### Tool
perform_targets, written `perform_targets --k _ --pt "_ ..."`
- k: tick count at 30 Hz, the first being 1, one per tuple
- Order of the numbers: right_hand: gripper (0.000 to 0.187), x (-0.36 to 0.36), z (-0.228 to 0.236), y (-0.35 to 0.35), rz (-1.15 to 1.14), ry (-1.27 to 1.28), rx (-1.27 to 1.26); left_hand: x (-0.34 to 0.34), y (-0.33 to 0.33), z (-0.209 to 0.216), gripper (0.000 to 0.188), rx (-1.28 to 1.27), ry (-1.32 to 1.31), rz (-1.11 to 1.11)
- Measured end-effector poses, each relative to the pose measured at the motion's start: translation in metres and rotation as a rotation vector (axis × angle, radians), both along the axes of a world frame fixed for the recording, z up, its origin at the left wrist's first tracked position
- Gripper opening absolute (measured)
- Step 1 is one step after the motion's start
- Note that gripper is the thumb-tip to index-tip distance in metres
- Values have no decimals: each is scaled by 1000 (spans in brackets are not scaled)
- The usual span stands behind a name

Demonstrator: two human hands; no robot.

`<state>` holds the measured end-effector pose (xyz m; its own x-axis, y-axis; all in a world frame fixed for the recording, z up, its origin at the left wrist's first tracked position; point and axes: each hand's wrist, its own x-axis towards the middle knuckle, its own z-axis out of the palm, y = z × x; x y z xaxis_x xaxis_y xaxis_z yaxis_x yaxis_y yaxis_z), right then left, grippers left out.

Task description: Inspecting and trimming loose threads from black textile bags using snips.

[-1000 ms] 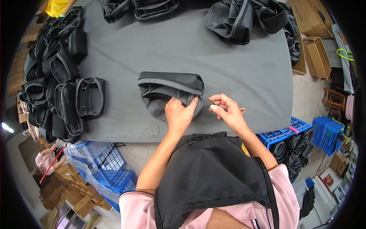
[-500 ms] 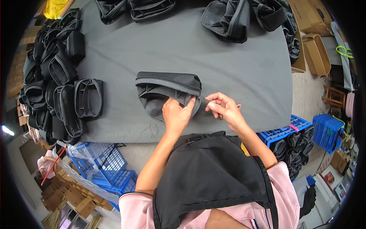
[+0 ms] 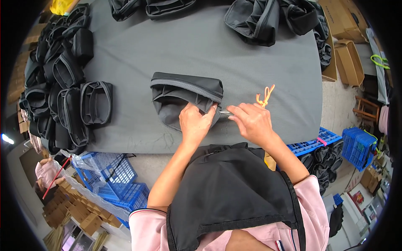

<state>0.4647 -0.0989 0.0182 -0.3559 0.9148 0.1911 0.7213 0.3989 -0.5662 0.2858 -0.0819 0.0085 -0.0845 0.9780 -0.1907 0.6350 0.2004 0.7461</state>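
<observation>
Grey-covered bench [image 3: 251,50] spreading up and away from both hands. Far left of the hands, a heap of black fabric pouches [image 3: 54,83] piled along the bench edge, the nearest one [image 3: 96,102] lying open-mouthed and showing nothing inside. Well beyond the hands, at the far edge, more black bags [image 3: 268,16] slumped in a loose row. Below and left of the hands, off the bench, blue plastic crates [image 3: 113,180]; contents not clear. To the right and lower, more blue crates [image 3: 356,144] with dark fabric pieces [image 3: 320,157] lying between them. Far right, past the bench end, open cardboard boxes [image 3: 349,58], insides not readable. Black apron [image 3: 234,196] hanging directly under the forearms.

Right under the hands, a black pouch [image 3: 184,90] lying on the bench, mouth turned toward the person, lower fabric crumpled. Left hand [image 3: 197,123] pressed down on the pouch's near right corner, fingers curled over the fabric. Right hand [image 3: 251,121] just beside it, fingers pinched shut on a small metal piece [image 3: 225,111] at that corner. Just beyond the right hand, an orange cord [image 3: 265,96] lying on the bench.
</observation>
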Motion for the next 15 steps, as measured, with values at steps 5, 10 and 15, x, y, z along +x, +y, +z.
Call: perform_targets --k 5,10,15 --pt "23 0 0 -3 15 -59 30 1 0 -2 34 56 -35 -12" --pt "19 -6 -2 -7 -127 152 -29 0 4 -1 38 97 -1 -43" --pt "14 -8 1 -11 -174 276 -166 -5 14 2 49 -116 37 -49"
